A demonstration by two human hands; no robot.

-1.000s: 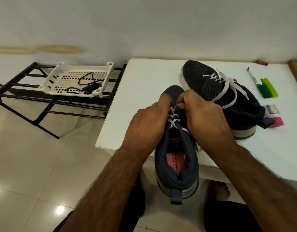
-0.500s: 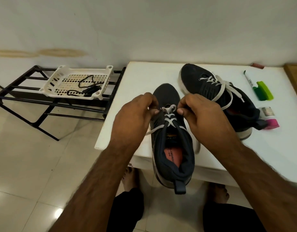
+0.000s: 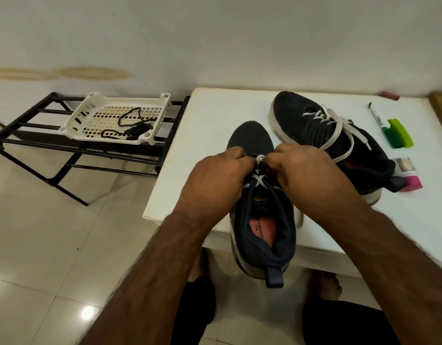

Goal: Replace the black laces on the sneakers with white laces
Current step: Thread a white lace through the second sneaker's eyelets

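A dark sneaker [image 3: 263, 235] lies at the white table's near edge, heel overhanging toward me. Its white lace [image 3: 258, 179] crosses over the tongue. My left hand [image 3: 215, 178] and my right hand [image 3: 304, 170] meet above the tongue, each pinching the white lace near a small loop [image 3: 259, 159]. The second dark sneaker [image 3: 322, 138] lies behind on the table with a white lace tied in a bow. Black laces [image 3: 131, 125] lie in a white basket [image 3: 90, 115] on the left.
The basket sits on a black metal rack [image 3: 28, 135] left of the white table [image 3: 202, 135]. A green marker [image 3: 376, 118], a green cap [image 3: 399, 133] and a pink-capped tube [image 3: 409, 175] lie at the table's right. My bare feet stand on the tiled floor below.
My hands have come back together over the tongue after spreading apart half a second ago, and the lace ends are drawn in into a small loop between my fingers.
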